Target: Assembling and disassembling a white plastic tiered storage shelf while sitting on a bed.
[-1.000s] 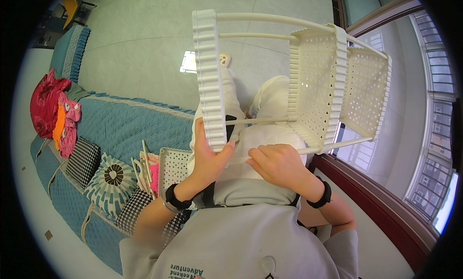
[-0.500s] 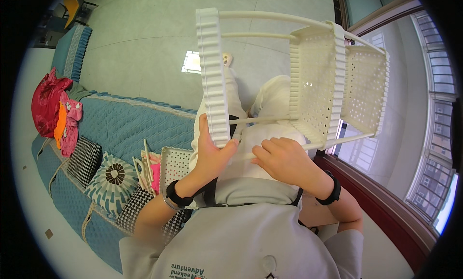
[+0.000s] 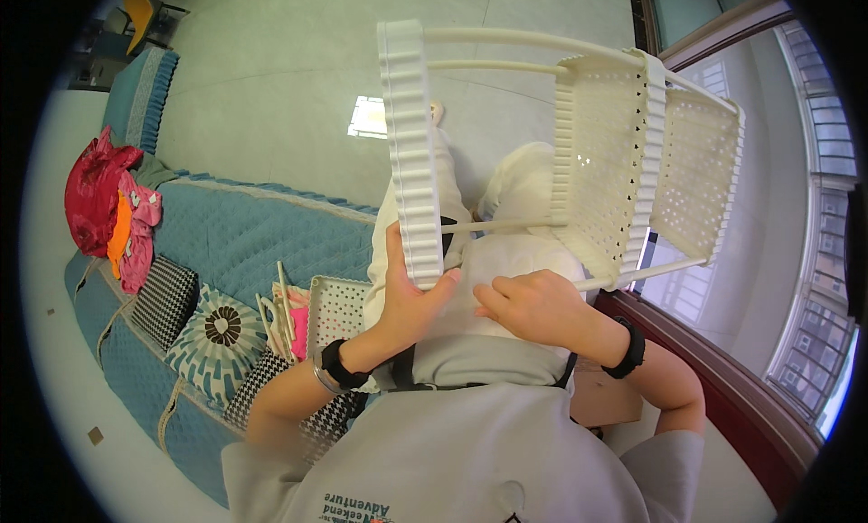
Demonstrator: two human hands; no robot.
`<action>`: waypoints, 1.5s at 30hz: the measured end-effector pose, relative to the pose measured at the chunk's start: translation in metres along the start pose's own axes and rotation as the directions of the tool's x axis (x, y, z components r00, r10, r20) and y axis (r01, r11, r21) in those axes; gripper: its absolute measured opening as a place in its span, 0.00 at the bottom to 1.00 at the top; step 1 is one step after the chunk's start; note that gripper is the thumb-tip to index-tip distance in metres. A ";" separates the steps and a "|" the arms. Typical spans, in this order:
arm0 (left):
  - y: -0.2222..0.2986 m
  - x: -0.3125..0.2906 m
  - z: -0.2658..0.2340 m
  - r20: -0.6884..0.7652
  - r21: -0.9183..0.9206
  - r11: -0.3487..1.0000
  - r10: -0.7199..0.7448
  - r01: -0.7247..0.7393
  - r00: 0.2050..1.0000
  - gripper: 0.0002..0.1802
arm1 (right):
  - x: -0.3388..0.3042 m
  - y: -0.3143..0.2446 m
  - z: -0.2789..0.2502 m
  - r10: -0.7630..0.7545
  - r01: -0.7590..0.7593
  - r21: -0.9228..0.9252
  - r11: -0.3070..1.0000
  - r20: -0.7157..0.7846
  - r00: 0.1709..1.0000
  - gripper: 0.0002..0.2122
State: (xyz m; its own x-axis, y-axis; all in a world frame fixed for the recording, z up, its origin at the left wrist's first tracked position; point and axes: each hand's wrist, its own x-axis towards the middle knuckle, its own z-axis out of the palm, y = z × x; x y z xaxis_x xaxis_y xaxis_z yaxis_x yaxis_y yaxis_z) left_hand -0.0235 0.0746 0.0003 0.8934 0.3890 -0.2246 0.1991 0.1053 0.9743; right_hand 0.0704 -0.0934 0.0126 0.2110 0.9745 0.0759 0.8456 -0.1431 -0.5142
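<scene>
Across the lap, approx. mid-view, lies the cream rack (image 3: 606, 161) on its side, tiers facing L and R, w/ long rods running btwn them. L hand (image 3: 416, 297) is clamped on the near end of the white ridged tier (image 3: 411, 152): thumb on the R side, fingers round the L, gap only as wide as the tier's edge. R hand (image 3: 533, 304) is half-curled, knuckles up, fingertips tucked under, just L of the perforated tiers, where the near rod (image 3: 651, 272) runs in behind it; can't tell if the fingers pinch the rod or just rest by it. Hands are apart but close, both over the pale trousers (image 3: 515, 252). Black band on ea. wrist. L of the lap, on the blue sofa (image 3: 271, 225): perforated tray (image 3: 342, 315), loose rods (image 3: 287, 310), patterned cushion (image 3: 221, 329), red/pink clothes (image 3: 95, 193) further up.
</scene>
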 end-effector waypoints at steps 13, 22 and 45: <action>0.008 0.002 0.003 -0.082 -0.060 0.997 -0.058 0.053 0.995 0.30 | 0.004 -0.001 0.004 0.003 -0.004 -0.025 1.000 -0.043 0.999 0.09; 0.000 0.004 0.001 -0.033 0.001 1.000 -0.029 0.029 0.999 0.30 | 0.000 0.003 0.012 0.007 -0.007 -0.001 1.000 -0.082 0.997 0.10; 0.089 0.091 -0.035 0.061 0.235 0.761 0.609 -0.604 0.791 0.33 | 0.002 -0.011 0.030 0.101 -0.110 0.209 0.972 0.057 0.993 0.07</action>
State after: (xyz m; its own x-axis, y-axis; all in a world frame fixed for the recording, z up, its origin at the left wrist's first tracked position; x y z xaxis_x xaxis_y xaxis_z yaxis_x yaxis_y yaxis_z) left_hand 0.0614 0.1517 0.0664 0.8523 0.3159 0.4168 -0.2938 -0.3700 0.8814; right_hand 0.0473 -0.0846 -0.0072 0.2669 0.9634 -0.0246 0.6960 -0.2103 -0.6865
